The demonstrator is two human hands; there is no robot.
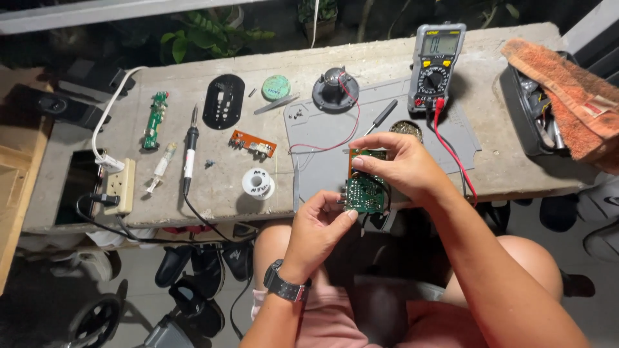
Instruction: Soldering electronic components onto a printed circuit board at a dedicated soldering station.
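The green board [365,193] sits in both our hands, held just off the near edge of the counter [213,187], above our knees. Our right hand [400,164] covers its top, fingers closed on the upper edge; our left hand [317,225] pinches the lower left corner. Behind lie the grey mat [322,129], the meter [436,64], the soldering iron [190,151] and the solder spool [258,183].
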